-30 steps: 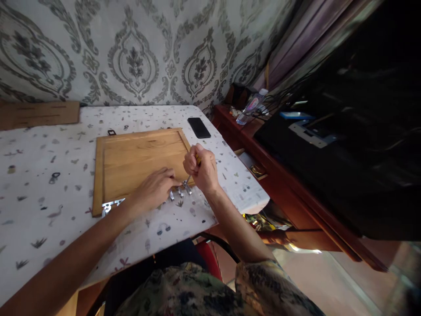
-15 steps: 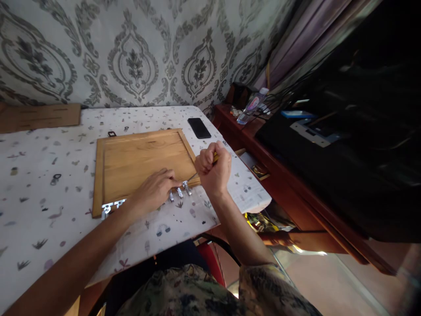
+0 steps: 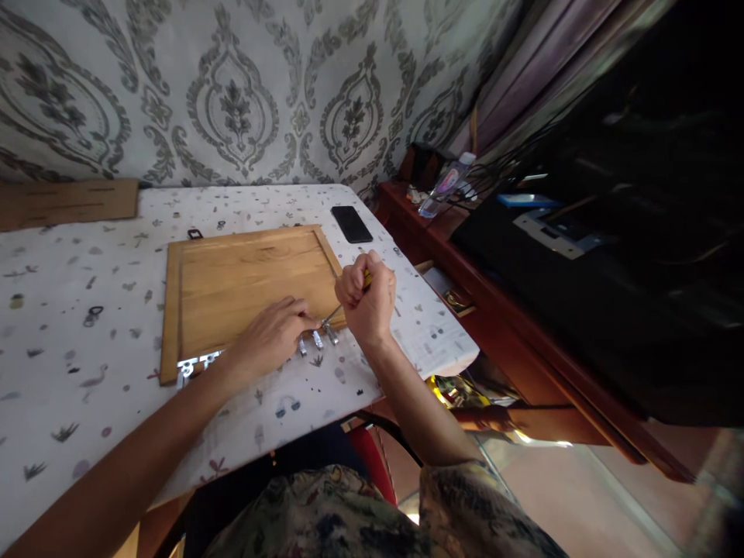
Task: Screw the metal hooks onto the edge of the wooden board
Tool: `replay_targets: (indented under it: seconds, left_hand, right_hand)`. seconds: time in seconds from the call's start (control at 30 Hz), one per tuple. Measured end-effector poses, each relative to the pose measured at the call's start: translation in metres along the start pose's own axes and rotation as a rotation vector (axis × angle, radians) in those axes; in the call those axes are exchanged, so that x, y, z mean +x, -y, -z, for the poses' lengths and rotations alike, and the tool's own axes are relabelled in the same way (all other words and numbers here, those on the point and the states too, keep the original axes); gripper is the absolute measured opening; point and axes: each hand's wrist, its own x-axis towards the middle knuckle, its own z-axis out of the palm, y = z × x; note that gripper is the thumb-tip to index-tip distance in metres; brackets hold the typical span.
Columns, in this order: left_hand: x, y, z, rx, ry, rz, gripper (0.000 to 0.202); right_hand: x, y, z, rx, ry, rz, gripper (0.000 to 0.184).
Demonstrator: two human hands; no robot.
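Note:
A framed wooden cabinet door [image 3: 249, 271] lies flat on the table, with metal hinges along its near edge. My right hand [image 3: 370, 301] is closed in a fist around a screwdriver, whose yellow handle [image 3: 367, 279] peeks out between thumb and fingers. The shaft slants down left to the hinge [image 3: 330, 334] at the door's near right corner. My left hand [image 3: 277, 332] rests on the door, its fingertips pressed to that hinge beside the screwdriver's tip. The screw itself is too small to make out. Another hinge [image 3: 184, 372] sits at the near left corner, partly behind my left forearm.
A black phone [image 3: 351, 224] lies beyond the door on the patterned tablecloth. Cardboard [image 3: 70, 203] lies at the far left against the wall. To the right, a red-brown desk holds a clear bottle [image 3: 447, 184]; below, its drawer [image 3: 450, 291] is pulled out.
My right fist has shifted slightly left and turned a little with the screwdriver. The left hand stays at the hinge, and the view has moved slightly.

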Motion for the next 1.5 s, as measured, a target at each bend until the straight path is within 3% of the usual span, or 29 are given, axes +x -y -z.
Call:
replay_targets:
  seconds: [0.43, 0.67, 1.03, 1.5]
  left_hand:
    - [0.0016, -0.0037, 0.0045, -0.036, 0.046, 0.032, 0.045]
    - [0.0020, -0.0022, 0.0034, -0.038, 0.044, 0.024, 0.046]
    - [0.0034, -0.0047, 0.0050, -0.021, 0.054, 0.026, 0.047]
    - [0.0022, -0.0037, 0.0044, -0.023, 0.017, 0.015, 0.046]
  right_hand:
    - [-0.0079, -0.0076, -0.0021, -0.142, 0.157, 0.052, 0.063]
    - [-0.0091, -0.0095, 0.0018, -0.103, 0.179, 0.094, 0.062]
    - [-0.0044, -0.0079, -0.0068, -0.038, 0.088, 0.086, 0.062]
    - [-0.0081, -0.0050, -0.0052, -0.160, 0.008, 0.070, 0.066]
